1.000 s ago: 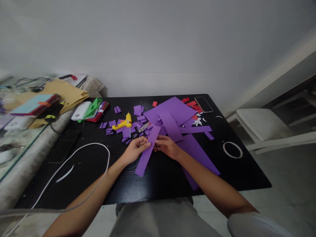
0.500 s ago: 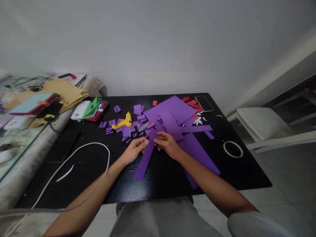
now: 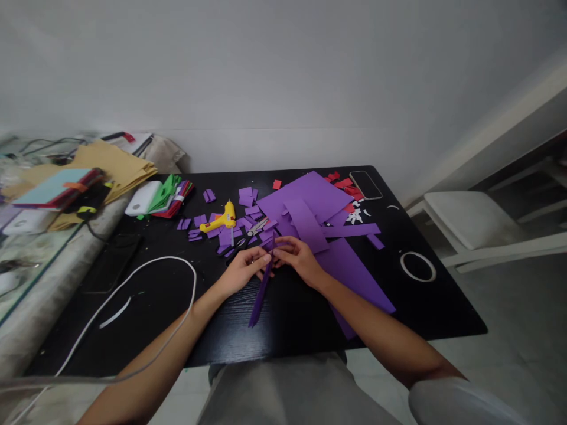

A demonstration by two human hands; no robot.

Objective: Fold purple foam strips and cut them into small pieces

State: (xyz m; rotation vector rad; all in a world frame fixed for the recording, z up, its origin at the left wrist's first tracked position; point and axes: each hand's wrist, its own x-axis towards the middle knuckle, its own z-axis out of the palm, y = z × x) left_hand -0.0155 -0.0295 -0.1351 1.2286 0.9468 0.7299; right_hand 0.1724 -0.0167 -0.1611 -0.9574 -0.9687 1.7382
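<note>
Between my two hands a purple paper strip (image 3: 260, 298) is turned nearly edge-on, its long end slanting down toward the table's front edge. My left hand (image 3: 245, 268) pinches it with thumb and fingers from the left. From the right, my right hand (image 3: 297, 258) grips the strip near its upper end. Scissors (image 3: 257, 228) lie just beyond the fingers among small cut purple pieces (image 3: 225, 237). A wider purple strip (image 3: 305, 224) and a large purple sheet (image 3: 357, 277) rest beside my right hand.
A yellow glue gun (image 3: 220, 218) lies left of the scissors. Red scraps (image 3: 349, 189) and a phone (image 3: 365, 185) are at the back right. A white ring (image 3: 417, 267) sits on the right. A white cable (image 3: 195, 277) loops over the left side of the black table (image 3: 230, 348).
The strip has been rotated from showing its broad face to nearly edge-on. Both hands stay almost in place, with the right fingers drawn closer to the left ones.
</note>
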